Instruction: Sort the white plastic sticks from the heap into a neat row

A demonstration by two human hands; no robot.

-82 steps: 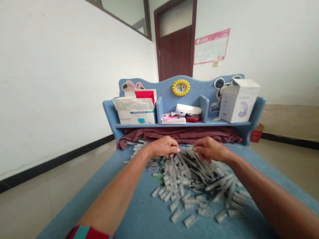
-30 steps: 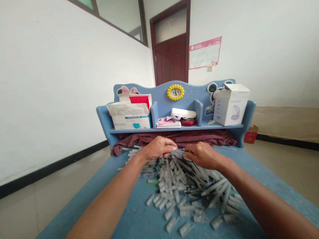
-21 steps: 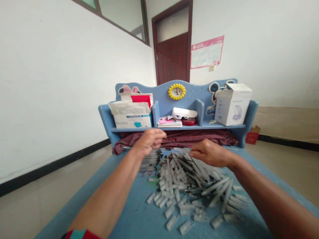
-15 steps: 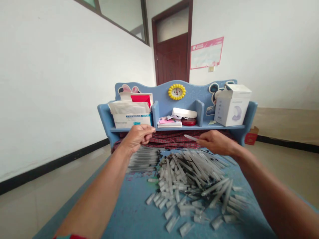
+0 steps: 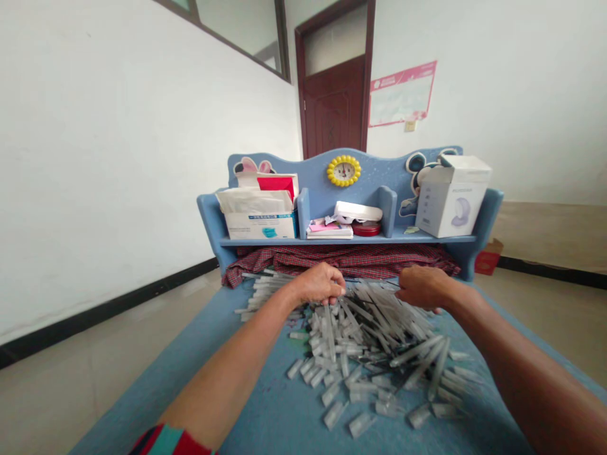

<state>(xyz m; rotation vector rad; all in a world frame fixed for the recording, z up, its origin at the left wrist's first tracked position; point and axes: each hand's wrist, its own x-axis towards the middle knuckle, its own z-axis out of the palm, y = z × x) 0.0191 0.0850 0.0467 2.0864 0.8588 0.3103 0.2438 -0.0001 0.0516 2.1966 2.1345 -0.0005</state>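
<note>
On the blue table lies a heap of translucent white plastic tubes [image 5: 374, 316] that look like pen barrels, with thin dark rods among them. Short clear caps [image 5: 334, 414] are scattered along its near side. My left hand [image 5: 320, 284] is at the heap's back left, fingertips pinched together; whatever they hold is too small to make out. Over the back right of the heap is my right hand [image 5: 424, 287], its fingers curled down and partly hidden. Left of the heap, a row of laid-out tubes [image 5: 268, 294] is partly covered by my left forearm.
Behind the table surface [image 5: 256, 385], red checked cloth [image 5: 341, 258] lies below a blue shelf [image 5: 303, 242]. The shelf carries a face-mask box [image 5: 260, 225], papers [image 5: 329, 232], a round red tin [image 5: 366, 229] and a white carton [image 5: 450, 202]. A yellow flower clock [image 5: 344, 171] decorates its back.
My left hand has moved right and down from above the row to the heap. My right hand has lowered to the heap; the translucent tube it held is no longer visible. The view has shifted slightly.
</note>
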